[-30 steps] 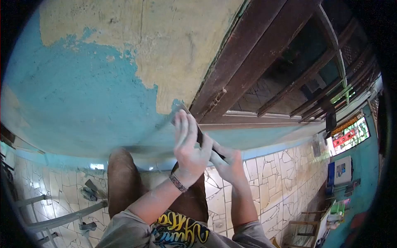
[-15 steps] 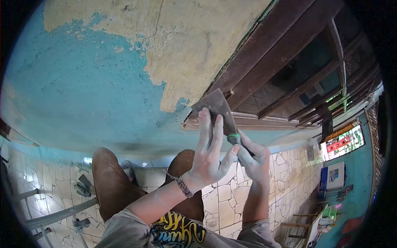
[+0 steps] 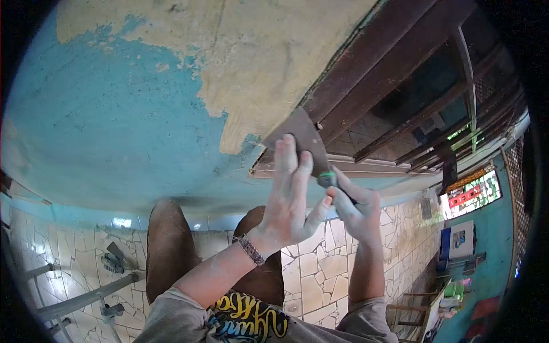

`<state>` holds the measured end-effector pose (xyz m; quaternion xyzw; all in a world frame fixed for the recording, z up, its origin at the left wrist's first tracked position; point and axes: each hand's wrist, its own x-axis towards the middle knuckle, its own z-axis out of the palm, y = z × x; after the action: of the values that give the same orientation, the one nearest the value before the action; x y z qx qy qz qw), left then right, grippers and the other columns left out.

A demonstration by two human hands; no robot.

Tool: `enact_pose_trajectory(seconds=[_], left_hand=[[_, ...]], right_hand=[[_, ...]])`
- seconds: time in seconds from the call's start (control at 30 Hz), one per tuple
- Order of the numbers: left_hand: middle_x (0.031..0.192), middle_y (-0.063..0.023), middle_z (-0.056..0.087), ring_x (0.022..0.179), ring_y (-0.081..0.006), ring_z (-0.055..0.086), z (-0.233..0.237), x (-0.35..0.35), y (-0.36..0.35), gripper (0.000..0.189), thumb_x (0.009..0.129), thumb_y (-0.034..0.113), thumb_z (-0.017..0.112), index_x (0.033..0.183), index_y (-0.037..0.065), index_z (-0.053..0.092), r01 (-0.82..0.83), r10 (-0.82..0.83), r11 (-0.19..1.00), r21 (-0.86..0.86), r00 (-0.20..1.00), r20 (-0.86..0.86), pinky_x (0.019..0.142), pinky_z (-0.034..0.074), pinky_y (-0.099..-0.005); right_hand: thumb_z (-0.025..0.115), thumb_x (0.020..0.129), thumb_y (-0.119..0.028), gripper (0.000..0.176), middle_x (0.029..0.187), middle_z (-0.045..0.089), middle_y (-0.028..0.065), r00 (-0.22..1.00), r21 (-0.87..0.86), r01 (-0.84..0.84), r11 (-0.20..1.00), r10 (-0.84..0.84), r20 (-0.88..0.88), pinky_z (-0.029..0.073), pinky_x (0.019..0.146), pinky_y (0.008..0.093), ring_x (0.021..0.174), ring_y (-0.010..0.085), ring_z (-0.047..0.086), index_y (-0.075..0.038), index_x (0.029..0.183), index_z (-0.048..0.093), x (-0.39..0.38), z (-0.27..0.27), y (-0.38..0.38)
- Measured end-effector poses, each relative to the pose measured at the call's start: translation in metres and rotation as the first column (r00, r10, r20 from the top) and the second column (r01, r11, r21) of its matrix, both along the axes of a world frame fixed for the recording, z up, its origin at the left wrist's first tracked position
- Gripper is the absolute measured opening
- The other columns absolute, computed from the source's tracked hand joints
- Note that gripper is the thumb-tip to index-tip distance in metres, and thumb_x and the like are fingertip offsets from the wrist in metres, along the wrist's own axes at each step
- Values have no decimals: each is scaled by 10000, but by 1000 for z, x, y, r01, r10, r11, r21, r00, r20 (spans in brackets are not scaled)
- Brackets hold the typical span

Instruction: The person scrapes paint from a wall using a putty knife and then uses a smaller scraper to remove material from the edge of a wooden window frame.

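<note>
My right hand (image 3: 359,214) is closed round the dark green-and-black handle of a broad scraper (image 3: 304,132). The blade's far edge meets the wall where blue paint (image 3: 143,114), a bare cream patch (image 3: 257,63) and the brown wooden window frame (image 3: 354,86) come together. Stretched fingers of my left hand (image 3: 289,200) lie flat on the blade, with the thumb out towards the handle. Pale dust coats both hands. A beaded bracelet (image 3: 252,250) is on my left wrist.
On the left, a grey metal frame (image 3: 86,294) stands on the cracked-tile floor (image 3: 317,280). Another scraper-like tool (image 3: 114,258) lies on the floor near it. Window bars (image 3: 426,126) are on the right; a blue-and-white box (image 3: 458,241) stands further back.
The scraper and both hands have shifted slightly upward along the frame's edge, the blade staying at the wall. My left knee has moved a little to the right.
</note>
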<state>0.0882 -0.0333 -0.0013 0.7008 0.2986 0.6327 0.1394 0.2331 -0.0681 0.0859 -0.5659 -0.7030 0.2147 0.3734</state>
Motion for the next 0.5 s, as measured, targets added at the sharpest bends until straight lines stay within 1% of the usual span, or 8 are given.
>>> enact_pose_trajectory(seconds=[0.03, 0.1, 0.17, 0.2, 0.27, 0.37, 0.5], left_hand=[[1497, -409, 42, 1402, -560, 42, -2, 0, 3, 737, 955, 373, 500, 1429, -107, 203, -2, 2, 1000, 9, 1000, 0, 1131, 106, -599], [1505, -402, 8, 1416, -537, -6, -4, 4, 6, 749, 945, 354, 512, 1431, -114, 187, 10, -10, 1000, 18, 1000, 5, 1142, 52, -587], [1514, -389, 13, 1424, -521, -2, -3, 4, 6, 739, 942, 348, 515, 1438, -97, 194, 23, -24, 999, 30, 999, 22, 1146, 55, -580], [1517, -383, 13, 1426, -516, -1, -3, 4, 4, 737, 942, 346, 515, 1438, -97, 196, 34, -34, 999, 30, 999, 11, 1146, 56, -578], [1526, -368, 22, 1430, -510, 6, -5, 2, 2, 724, 940, 345, 518, 1430, -98, 223, 64, -64, 998, 20, 998, 1, 1149, 60, -572], [1528, -363, 31, 1429, -510, 14, -4, -5, 3, 700, 942, 334, 521, 1419, -103, 251, 31, -30, 999, 9, 999, -24, 1152, 66, -564], [1526, -366, 44, 1427, -514, 26, -5, -7, -1, 672, 946, 312, 520, 1404, -112, 271, 42, -42, 999, 7, 998, -39, 1153, 70, -561]], right_hand=[[689, 854, -69, 372, 877, 729, 152, 999, -7, 20, 1000, -20, -50, 489, 636, 215, 704, 34, 601, 18, 1211, 631, 1, 0, 1], [692, 854, -68, 374, 870, 730, 145, 1000, -9, 27, 1000, -27, 3, 489, 644, 209, 723, 37, 613, 22, 1211, 629, 1, 0, -1], [691, 858, -69, 369, 882, 736, 130, 998, 42, 18, 999, -20, 62, 491, 651, 209, 732, 44, 622, 23, 1210, 630, -1, 0, 0], [693, 857, -70, 367, 923, 738, 127, 999, 24, 6, 1000, -6, 35, 497, 671, 214, 757, 58, 642, 20, 1208, 632, 1, -4, -3], [695, 854, -68, 369, 925, 736, 133, 1000, 44, 19, 999, -19, -15, 499, 683, 218, 771, 66, 652, 21, 1207, 632, 2, -9, -3], [694, 855, -67, 367, 939, 735, 138, 998, 35, 23, 999, -21, -66, 504, 703, 225, 795, 76, 662, 20, 1206, 633, 1, -17, -2], [691, 861, -75, 364, 956, 733, 139, 992, 21, 23, 1000, -20, -124, 509, 726, 230, 820, 82, 663, 9, 1210, 633, 3, -26, -5]])
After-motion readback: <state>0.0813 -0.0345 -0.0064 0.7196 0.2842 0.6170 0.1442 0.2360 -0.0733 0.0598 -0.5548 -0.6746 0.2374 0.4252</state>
